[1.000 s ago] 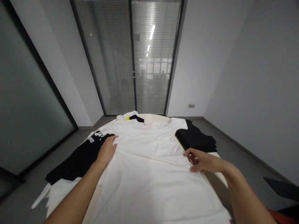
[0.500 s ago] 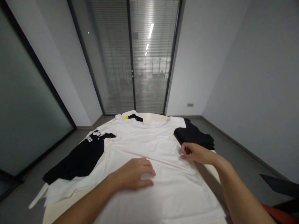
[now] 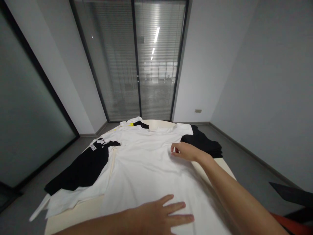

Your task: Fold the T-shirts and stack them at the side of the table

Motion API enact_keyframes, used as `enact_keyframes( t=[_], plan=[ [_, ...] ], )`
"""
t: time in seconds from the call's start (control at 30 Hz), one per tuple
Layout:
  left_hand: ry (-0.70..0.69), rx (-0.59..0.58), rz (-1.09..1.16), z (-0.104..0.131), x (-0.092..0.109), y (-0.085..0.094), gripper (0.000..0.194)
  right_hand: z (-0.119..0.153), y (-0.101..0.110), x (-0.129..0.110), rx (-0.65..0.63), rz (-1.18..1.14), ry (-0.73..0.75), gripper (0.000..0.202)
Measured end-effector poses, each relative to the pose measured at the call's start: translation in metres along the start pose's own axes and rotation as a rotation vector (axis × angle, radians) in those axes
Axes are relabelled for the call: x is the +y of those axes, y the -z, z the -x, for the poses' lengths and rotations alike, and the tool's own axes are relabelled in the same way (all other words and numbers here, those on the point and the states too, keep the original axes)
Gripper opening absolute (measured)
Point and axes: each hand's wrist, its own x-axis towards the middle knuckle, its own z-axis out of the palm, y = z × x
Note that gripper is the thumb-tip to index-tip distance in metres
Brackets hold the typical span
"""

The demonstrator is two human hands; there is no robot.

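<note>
A white T-shirt (image 3: pixel 146 169) lies spread out on a pale table (image 3: pixel 70 215), its neckline at the far end. Low in the view, my left hand (image 3: pixel 161 213) rests palm down over the lower part of the shirt, fingers spread. My right hand (image 3: pixel 184 151) is over the upper right part of the shirt. Its fingers are loosely curled, a gap shows between them and the thumb, and no cloth appears lifted in them. Whether its fingertips touch the fabric cannot be told.
A stack of folded black clothes (image 3: pixel 204 143) lies on the right. To the left are a black garment (image 3: pixel 80 169) with white print and more white cloth (image 3: pixel 66 202). A dark and red object (image 3: pixel 290 225) stands at lower right. Glass doors (image 3: pixel 139 65) are behind.
My left hand has moved down and right along the shirt and spread its fingers. My right hand has shifted left and slightly up, from the shirt's right edge onto its upper part.
</note>
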Motion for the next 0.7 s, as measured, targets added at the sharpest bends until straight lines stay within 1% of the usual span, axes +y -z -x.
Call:
enact_keyframes(
  t=[0.07,0.13,0.2,0.27,0.33,0.4,0.47,0.57,0.63,0.7],
  plan=[
    [-0.032,0.016,-0.063,-0.001,0.007,-0.008,0.041,-0.005,-0.001,-0.001,0.009,-0.003,0.012,0.019],
    [-0.062,0.015,-0.048,-0.004,0.009,-0.009,0.041,-0.01,-0.003,-0.002,0.033,-0.009,0.015,0.019],
    [-0.054,0.006,0.023,-0.009,0.007,-0.003,0.041,-0.016,-0.006,-0.002,0.057,-0.014,0.003,0.021],
    [0.003,-0.014,0.092,-0.014,0.002,0.007,0.044,-0.022,-0.013,-0.002,0.079,-0.022,-0.038,0.023],
    [0.068,-0.033,0.132,-0.019,-0.004,0.016,0.053,-0.029,-0.022,-0.002,0.091,-0.028,-0.087,0.025],
    [0.092,-0.048,0.155,-0.021,-0.008,0.018,0.06,-0.034,-0.033,-0.001,0.116,-0.029,-0.11,0.027],
    [0.099,-0.041,0.159,-0.021,-0.007,0.015,0.057,-0.036,-0.044,0.001,0.182,-0.003,-0.087,0.029],
    [0.134,0.003,0.141,-0.016,-0.002,0.007,0.048,-0.031,-0.057,0.006,0.294,0.083,0.003,0.032],
    [0.179,0.024,0.163,-0.01,0.002,0.004,0.049,-0.025,-0.061,0.01,0.317,0.105,0.058,0.035],
    [0.27,0.044,0.217,-0.004,0.003,0.004,0.056,-0.02,-0.06,0.014,0.307,0.088,0.08,0.037]
  ],
)
